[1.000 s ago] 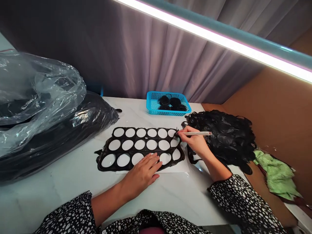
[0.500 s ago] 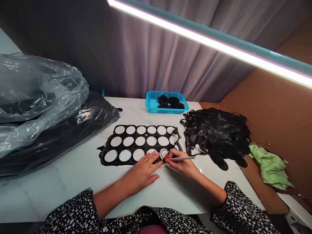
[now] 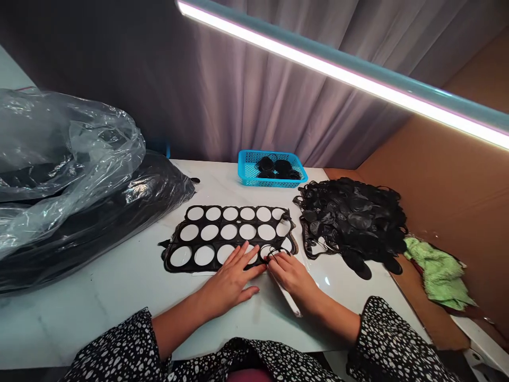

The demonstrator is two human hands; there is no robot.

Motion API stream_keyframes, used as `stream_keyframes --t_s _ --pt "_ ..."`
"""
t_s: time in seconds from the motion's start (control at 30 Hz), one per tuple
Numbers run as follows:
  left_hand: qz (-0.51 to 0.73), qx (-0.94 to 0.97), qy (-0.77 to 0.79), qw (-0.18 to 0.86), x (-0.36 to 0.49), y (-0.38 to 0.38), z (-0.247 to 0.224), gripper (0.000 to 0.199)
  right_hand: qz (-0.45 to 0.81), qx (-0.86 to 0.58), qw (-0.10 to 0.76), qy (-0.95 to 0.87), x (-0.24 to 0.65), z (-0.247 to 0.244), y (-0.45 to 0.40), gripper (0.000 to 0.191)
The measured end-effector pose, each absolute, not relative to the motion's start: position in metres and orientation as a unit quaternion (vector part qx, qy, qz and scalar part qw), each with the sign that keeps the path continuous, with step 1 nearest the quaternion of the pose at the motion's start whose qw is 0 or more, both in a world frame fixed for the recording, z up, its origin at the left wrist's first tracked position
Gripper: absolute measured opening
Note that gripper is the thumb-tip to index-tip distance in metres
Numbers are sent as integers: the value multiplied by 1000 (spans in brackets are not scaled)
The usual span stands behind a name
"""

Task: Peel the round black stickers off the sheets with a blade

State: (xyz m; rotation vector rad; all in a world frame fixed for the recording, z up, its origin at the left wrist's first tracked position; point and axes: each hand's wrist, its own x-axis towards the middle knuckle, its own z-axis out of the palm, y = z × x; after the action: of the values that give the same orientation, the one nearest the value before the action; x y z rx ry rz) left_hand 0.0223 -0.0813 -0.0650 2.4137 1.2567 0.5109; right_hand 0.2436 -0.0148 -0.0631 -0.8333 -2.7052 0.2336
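- Two hands at lower centre of the frame, both on the near edge of the sheet: the left hand (image 3: pixel 230 284) lies open, fingers spread, holding nothing.
- The right hand (image 3: pixel 289 276) curls down at a thin black loop (image 3: pixel 274 254); whether it pinches the loop cannot be told.
- A white stick (image 3: pixel 289 300) projects from beneath the right palm.
- A black perforated sheet (image 3: pixel 237 232), centre of frame, shows three rows of oval openings and lies on the white tabletop (image 3: pixel 99 302).
- A blue plastic basket (image 3: pixel 248 170), beyond the sheet, contains black pieces.
- A heap of black cut pieces (image 3: pixel 350 217) lies just right of the sheet.
- A black bag (image 3: pixel 119 212) under clear plastic sheeting (image 3: pixel 67 143) occupies the left of the frame.
- A green cloth (image 3: pixel 439 273) lies at right.
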Motion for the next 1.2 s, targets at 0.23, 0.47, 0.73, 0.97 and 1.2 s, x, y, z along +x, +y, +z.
stream_keyframes --t_s 0.23,0.47,0.73,0.97,1.2 --pt "175 854 451 192 17 -84 -62 53 185 -545 370 -729 281 -27 86 19" --pt "214 862 443 125 52 -59 -44 39 596 -493 530 -348 307 -11 99 25" --pt "178 857 480 55 137 2 -55 18 745 -301 575 -152 329 12 95 12" --pt "235 821 512 92 141 9 -30 30 757 -246 579 -175 334 11 91 11" --pt "269 795 534 100 62 -20 -27 38 705 -260 598 -280 335 22 87 10"
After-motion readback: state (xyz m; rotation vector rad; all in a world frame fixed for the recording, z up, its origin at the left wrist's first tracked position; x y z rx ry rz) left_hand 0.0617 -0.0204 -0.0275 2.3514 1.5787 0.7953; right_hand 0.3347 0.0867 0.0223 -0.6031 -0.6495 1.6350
